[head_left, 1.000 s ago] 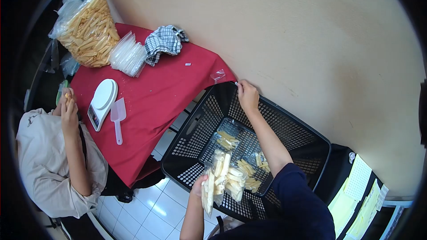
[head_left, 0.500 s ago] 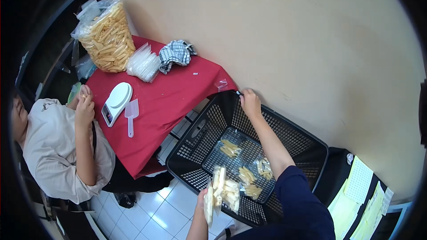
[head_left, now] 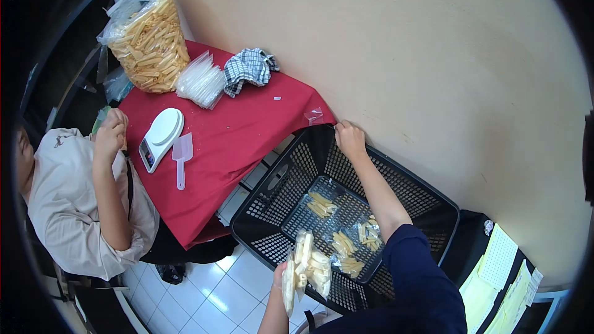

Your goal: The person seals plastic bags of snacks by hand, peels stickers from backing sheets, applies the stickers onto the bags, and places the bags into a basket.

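Observation:
Several clear packets of pale yellow snack sticks (head_left: 313, 266) are held in my left hand (head_left: 279, 276) above the near-left rim of the black plastic basket (head_left: 405, 180). My left fingers are closed around them, partly hidden by the packets. My right hand (head_left: 351, 140) is at the basket's far corner, beside the table's edge, with fingers curled over the rim. On the basket's floor lie more small packets of sticks (head_left: 344, 244), and another packet (head_left: 321, 205) rests farther back.
A red-covered table (head_left: 247, 130) carries a large bag of sticks (head_left: 150, 46), empty plastic bags (head_left: 202, 81), a checked cloth (head_left: 250, 69), a white scale (head_left: 162, 138) and a scoop (head_left: 182, 159). A co-worker (head_left: 86, 198) sits at left. Yellow papers (head_left: 489, 287) lie at right.
My right fingers have shifted slightly at the basket's far corner; a small dark object with a pale spot beside them no longer shows. The co-worker's hands moved slightly toward their body.

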`<move>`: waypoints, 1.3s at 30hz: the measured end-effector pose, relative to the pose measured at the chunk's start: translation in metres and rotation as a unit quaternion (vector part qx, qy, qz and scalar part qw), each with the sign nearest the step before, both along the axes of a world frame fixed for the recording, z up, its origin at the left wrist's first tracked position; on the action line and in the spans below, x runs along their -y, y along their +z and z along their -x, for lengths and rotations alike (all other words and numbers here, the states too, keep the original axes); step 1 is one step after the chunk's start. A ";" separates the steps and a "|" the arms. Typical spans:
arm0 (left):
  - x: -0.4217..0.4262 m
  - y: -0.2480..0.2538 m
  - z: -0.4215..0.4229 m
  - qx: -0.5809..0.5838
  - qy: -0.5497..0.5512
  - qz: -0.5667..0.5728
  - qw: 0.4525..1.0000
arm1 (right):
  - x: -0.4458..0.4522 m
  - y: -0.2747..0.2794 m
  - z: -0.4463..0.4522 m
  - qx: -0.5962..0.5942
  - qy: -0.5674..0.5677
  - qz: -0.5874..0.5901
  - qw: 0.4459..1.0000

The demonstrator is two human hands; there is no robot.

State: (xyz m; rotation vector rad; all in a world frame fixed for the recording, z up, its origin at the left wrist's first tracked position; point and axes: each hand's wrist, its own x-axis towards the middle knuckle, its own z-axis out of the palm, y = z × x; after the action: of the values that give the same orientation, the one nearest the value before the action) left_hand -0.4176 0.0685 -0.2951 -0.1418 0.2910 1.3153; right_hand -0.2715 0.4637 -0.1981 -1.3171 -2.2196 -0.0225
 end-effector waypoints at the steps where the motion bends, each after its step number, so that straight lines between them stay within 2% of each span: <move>1: 0.001 0.000 0.000 0.001 0.001 0.001 1.000 | -0.001 -0.002 0.001 0.001 0.001 0.001 1.000; 4: -0.002 0.002 0.002 -0.005 0.001 -0.016 1.000 | 0.000 0.002 0.005 0.001 -0.020 0.021 1.000; 6: -0.002 0.005 0.003 -0.055 0.009 0.020 0.998 | 0.014 0.007 0.006 -0.148 -0.039 -0.059 0.986; 7: 0.000 0.006 0.004 -0.058 0.009 0.022 0.998 | 0.025 0.011 0.007 -0.150 -0.040 -0.058 0.986; 8: -0.001 0.006 0.003 -0.083 0.018 0.029 0.996 | 0.037 0.018 0.005 -0.361 -0.017 0.095 0.927; 9: 0.000 0.008 -0.001 -0.106 0.026 0.037 0.993 | 0.053 0.028 0.001 -0.546 0.007 0.239 0.803; 10: -0.005 0.045 -0.010 -0.285 0.005 0.058 0.957 | 0.074 0.048 -0.008 -0.614 0.043 0.330 0.716; 11: -0.008 0.051 -0.013 -0.284 -0.003 0.056 0.957 | 0.096 0.063 -0.017 -0.635 0.077 0.349 0.685; 13: -0.005 0.059 -0.023 -0.129 -0.004 -0.005 0.992 | 0.144 0.093 -0.036 -0.674 0.121 0.363 0.632; 14: -0.004 0.064 -0.029 -0.104 0.003 -0.045 0.994 | 0.170 0.103 -0.046 -0.694 0.130 0.362 0.609; 15: -0.001 0.078 -0.039 -0.117 0.018 -0.039 0.992 | 0.197 0.111 -0.057 -0.713 0.135 0.362 0.585; 16: 0.003 0.084 -0.043 -0.095 -0.007 -0.048 0.994 | 0.225 0.117 -0.068 -0.723 0.132 0.348 0.583; 18: 0.011 0.131 -0.075 -0.201 0.006 0.016 0.979 | 0.284 0.121 -0.094 -0.690 0.095 0.310 0.647; 19: 0.016 0.137 -0.087 -0.211 -0.003 -0.005 0.977 | 0.319 0.124 -0.108 -0.665 0.065 0.294 0.683; 21: 0.029 0.140 -0.107 -0.171 -0.064 -0.035 0.983 | 0.380 0.121 -0.140 -0.613 0.076 0.281 0.734; 23: 0.041 0.152 -0.139 -0.206 -0.101 -0.024 0.973 | 0.434 0.121 -0.172 -0.594 0.058 0.292 0.747; 25: 0.049 0.164 -0.175 -0.246 -0.155 -0.017 0.957 | 0.475 0.116 -0.204 -0.626 0.027 0.325 0.709; 27: 0.054 0.147 -0.205 -0.236 -0.260 -0.076 0.933 | 0.508 0.112 -0.238 -0.616 -0.004 0.270 0.740; 29: 0.061 0.160 -0.247 -0.241 -0.306 -0.102 0.915 | 0.535 0.126 -0.268 -0.633 -0.053 0.225 0.739; 32: 0.066 0.179 -0.303 -0.243 -0.381 -0.150 0.879 | 0.570 0.122 -0.310 -0.673 -0.113 0.176 0.709; 34: 0.073 0.196 -0.333 -0.256 -0.406 -0.158 0.863 | 0.588 0.120 -0.329 -0.750 -0.149 0.155 0.626; 39: 0.080 0.208 -0.394 -0.320 -0.417 -0.172 0.833 | 0.597 0.120 -0.363 -0.767 -0.198 0.131 0.596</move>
State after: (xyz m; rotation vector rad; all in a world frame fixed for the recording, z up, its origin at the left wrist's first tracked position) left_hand -0.0237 -0.0111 -0.0871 0.6920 0.5945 0.4715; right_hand 0.0918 -0.1332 -0.0784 -1.0968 -0.4057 0.9345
